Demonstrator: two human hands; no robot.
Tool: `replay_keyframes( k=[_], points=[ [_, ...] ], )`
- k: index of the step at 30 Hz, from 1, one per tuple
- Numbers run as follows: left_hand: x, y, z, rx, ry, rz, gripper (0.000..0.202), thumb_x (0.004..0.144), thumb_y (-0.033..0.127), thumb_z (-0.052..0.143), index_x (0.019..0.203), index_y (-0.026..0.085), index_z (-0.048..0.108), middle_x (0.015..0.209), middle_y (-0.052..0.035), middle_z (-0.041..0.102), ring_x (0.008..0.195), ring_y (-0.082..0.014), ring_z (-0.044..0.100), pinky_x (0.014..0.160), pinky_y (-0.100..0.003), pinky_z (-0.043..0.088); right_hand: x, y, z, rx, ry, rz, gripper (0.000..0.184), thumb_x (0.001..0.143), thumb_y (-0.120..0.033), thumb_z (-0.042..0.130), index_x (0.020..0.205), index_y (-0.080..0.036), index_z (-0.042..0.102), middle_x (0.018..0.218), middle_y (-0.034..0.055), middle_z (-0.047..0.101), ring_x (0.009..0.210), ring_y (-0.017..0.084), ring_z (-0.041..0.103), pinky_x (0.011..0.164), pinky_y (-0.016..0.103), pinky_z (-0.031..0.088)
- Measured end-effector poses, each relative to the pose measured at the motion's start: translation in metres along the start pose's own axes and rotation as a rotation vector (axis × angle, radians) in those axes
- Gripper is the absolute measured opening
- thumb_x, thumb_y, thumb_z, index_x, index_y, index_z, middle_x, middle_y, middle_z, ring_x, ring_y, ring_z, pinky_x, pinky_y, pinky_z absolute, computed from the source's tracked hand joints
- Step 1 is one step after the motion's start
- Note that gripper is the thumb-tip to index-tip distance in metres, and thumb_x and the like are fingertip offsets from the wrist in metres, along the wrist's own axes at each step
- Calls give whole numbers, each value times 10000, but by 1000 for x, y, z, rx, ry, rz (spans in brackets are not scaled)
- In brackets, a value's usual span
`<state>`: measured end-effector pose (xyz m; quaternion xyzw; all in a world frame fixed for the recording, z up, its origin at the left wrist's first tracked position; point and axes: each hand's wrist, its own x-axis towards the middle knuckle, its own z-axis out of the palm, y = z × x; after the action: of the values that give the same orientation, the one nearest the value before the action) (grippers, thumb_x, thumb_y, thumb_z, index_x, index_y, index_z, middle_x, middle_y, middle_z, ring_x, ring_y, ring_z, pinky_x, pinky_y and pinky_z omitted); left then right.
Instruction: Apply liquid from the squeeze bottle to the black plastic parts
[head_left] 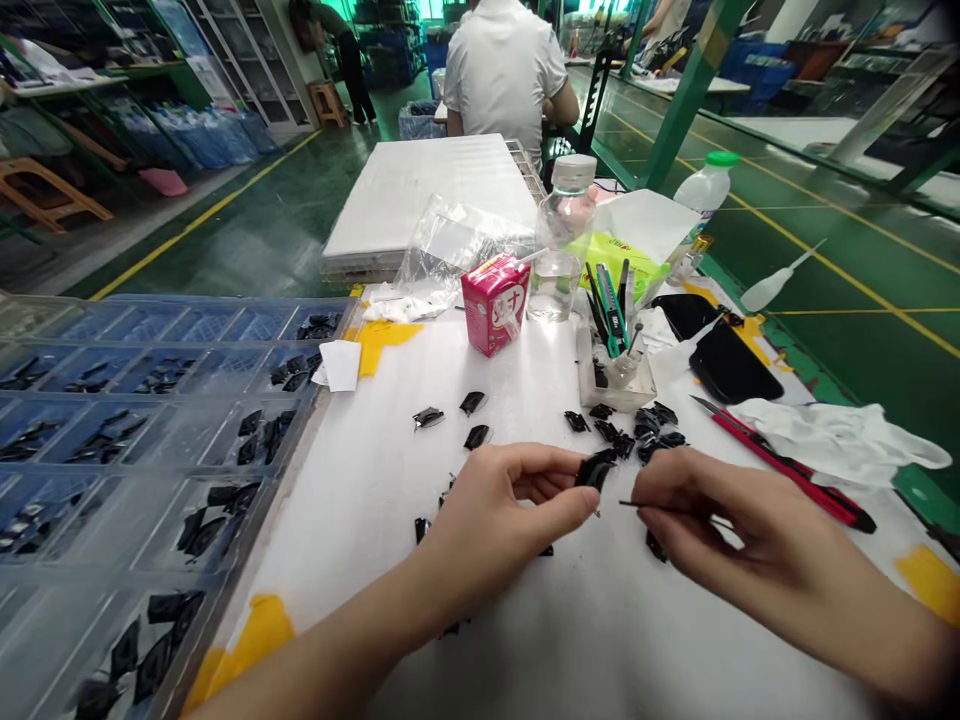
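Observation:
Between the thumb and fingers of my left hand is a small black plastic part, held above the white tabletop. My right hand pinches a thin dark rod-like tool, its tip pointing left, a short gap from the part. Most of the tool is hidden by the fingers. Beyond the right hand lies a cluster of similar black parts. A few single ones, such as this black part, lie beyond my left hand, and others are partly covered by it.
On the left stands a compartmented plastic tray with black parts. Farther back are a pink drink carton, a clear bottle and a tool box with cutters. A red-handled knife lies right. A person in white sits ahead.

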<state>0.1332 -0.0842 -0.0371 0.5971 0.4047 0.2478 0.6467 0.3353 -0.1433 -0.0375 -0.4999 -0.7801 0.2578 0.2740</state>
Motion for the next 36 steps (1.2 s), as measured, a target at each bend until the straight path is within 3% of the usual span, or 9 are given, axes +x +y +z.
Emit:
replay_keyframes(
  k=[3,6,15,27,33,36],
  points=[
    [-1,0,3,78,-13,38,175,785,135,666,899,172,793,709,-15,698,627,-126,596,566,-213,479,2,2,6,-112,168,-106,100,921,-131,499,946,-218,542,710,-21,587,566,85,548,495,193,434],
    [-1,1,5,114,-5,63,189,759,111,678,893,166,799,671,-6,676,591,-113,578,566,-209,482,2,5,12,-255,223,-178,98,933,-153,496,976,-196,573,683,-14,569,543,94,521,487,222,410],
    [-3,-6,7,192,10,181,216,756,113,680,933,158,795,681,-17,686,611,-125,612,618,-217,514,1,7,18,-443,304,-269,82,893,-104,552,940,-165,579,673,-13,545,554,93,512,504,232,382],
    [-4,-10,9,355,45,305,176,769,114,676,910,149,776,660,-8,680,602,-129,632,639,-230,523,4,5,22,-449,330,-275,70,892,-117,545,893,-186,559,633,-38,531,528,93,518,496,229,374],
    [-4,-13,9,379,56,346,109,775,120,668,839,143,753,653,-10,665,601,-129,623,617,-224,508,3,6,22,-481,320,-272,141,917,-123,536,1037,-161,599,721,-5,583,570,88,540,523,219,388],
    [-4,-14,9,404,56,363,99,771,113,662,821,136,745,664,-15,661,618,-132,625,618,-225,496,4,7,21,-499,327,-302,114,915,-123,543,1002,-158,608,697,-7,556,555,88,516,504,219,377]
  ],
)
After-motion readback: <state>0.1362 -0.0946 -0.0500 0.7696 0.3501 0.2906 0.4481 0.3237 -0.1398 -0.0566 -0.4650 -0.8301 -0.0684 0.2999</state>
